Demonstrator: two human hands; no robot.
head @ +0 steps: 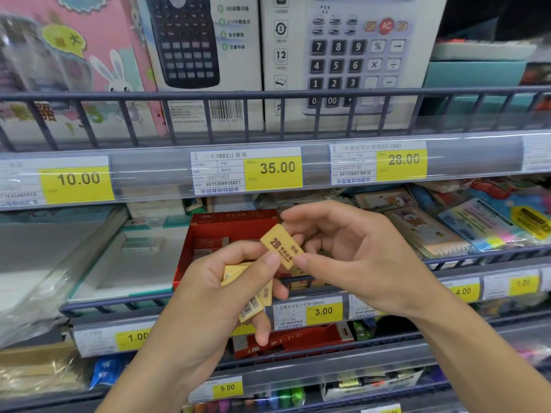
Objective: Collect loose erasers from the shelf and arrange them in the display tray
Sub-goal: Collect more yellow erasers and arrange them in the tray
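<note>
Holding a small stack of yellow erasers (247,289) in its curled fingers, the left hand (208,296) is sitting low in front of the shelf rail, thumb pressing up against the lower end of one more eraser. That single eraser (281,246), printed "2B", is sitting between the two hands, just in front of the red tray (190,248) on the middle shelf. The right hand (351,248) is pinching it too, thumb on the lower right edge and fingertips curling over the top end, so both hands are sharing the one piece.

Judging by this, the collecting step is in hand: the loose piece is being passed or squared up before going into the tray. The next move is calling for one hand to let go, most likely the left, and for the right to carry the piece back over the tray's front wall and lay it beside the erasers already lying inside.

As for orientation, the eraser's long axis is running diagonally, from upper left down to lower right, with its printed face turned toward the camera and its upper end tilting toward the tray.
</note>
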